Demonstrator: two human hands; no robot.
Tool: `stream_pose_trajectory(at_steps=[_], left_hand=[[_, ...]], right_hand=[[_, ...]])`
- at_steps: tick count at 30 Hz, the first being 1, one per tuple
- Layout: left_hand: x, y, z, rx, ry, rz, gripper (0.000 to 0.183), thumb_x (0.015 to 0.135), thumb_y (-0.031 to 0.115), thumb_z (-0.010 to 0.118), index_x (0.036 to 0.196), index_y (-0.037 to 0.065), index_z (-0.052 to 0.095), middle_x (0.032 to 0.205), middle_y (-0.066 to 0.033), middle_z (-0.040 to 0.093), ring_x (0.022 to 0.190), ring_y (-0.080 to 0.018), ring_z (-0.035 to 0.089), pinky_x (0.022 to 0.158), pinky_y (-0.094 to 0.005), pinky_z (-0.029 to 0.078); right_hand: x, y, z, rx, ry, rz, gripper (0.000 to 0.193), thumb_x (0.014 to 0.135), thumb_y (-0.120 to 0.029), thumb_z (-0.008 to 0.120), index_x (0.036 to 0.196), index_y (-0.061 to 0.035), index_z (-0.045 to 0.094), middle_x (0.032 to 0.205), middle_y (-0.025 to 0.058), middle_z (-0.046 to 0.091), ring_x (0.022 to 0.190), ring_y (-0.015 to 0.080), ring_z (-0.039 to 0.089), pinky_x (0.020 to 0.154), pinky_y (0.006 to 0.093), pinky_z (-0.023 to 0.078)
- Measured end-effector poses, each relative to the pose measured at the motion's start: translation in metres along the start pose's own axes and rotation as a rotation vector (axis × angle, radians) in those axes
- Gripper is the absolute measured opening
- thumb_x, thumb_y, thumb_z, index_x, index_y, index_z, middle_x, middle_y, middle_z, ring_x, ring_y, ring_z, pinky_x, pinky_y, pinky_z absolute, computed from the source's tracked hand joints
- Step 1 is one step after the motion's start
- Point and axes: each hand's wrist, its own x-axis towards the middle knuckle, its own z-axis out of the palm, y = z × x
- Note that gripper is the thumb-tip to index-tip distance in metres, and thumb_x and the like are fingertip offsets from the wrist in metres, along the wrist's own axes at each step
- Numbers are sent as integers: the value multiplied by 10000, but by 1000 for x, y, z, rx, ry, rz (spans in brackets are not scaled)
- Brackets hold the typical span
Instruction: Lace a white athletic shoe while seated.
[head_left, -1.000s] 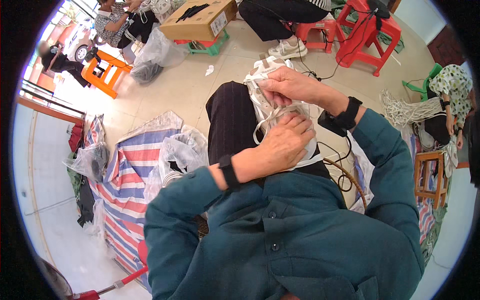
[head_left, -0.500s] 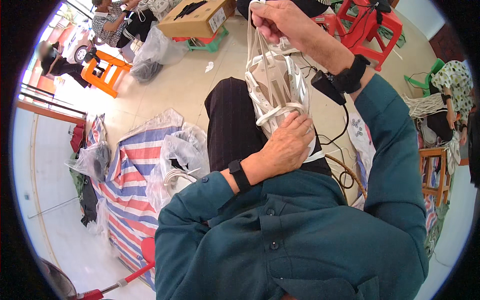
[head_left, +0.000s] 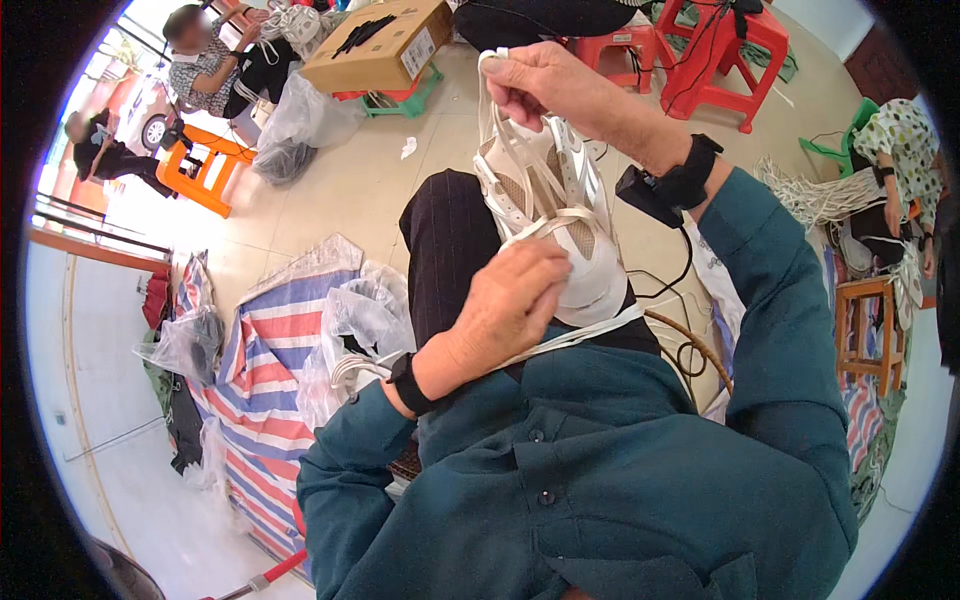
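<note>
A white sneaker [head_left: 588, 283] with beige mesh rests on my lap, its toe toward me. My right hand [head_left: 550, 85] is closed in a pinch on a white shoelace [head_left: 484, 100], drawn up above the far end of the shoe. More lace crosses over the front of the opening, near the toe. At the left side of the toe is my left hand [head_left: 512, 295], its fingers curled together. What they hold, if anything, is hidden behind them. White strands [head_left: 590, 332] run across my lap below the toe.
Left of my legs, a striped sheet [head_left: 270, 370] and clear plastic bags [head_left: 370, 310] cover the floor. Ahead are a cardboard box [head_left: 375, 50], an orange stool [head_left: 205, 165] and red stools [head_left: 725, 65]. Other people sit nearby. A black cable [head_left: 680, 265] hangs from my right wrist device.
My left hand has slid left and toward me, from the top of the toe to its side. My right hand has come down slightly, still pinching the shoelace.
</note>
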Motion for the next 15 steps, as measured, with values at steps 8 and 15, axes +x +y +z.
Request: stream_pose_trajectory(at_steps=[8,15], left_hand=[[25,-24,5,67,222,-136,154,790,-13,665,942,-3,649,836,-137,644,735,-246,642,679,-318,517],[36,-36,-13,82,-5,-266,208,795,9,622,998,4,667,879,-117,587,689,-202,601,630,-310,485]], right_hand=[[-12,-11,11,-95,-69,-45,400,997,-334,506,713,-60,573,574,-1,547,479,73,502,435,227,389],[-17,-8,9,-38,-75,-14,410,1008,-331,495,711,-59,570,594,-10,539,501,69,494,452,222,390]])
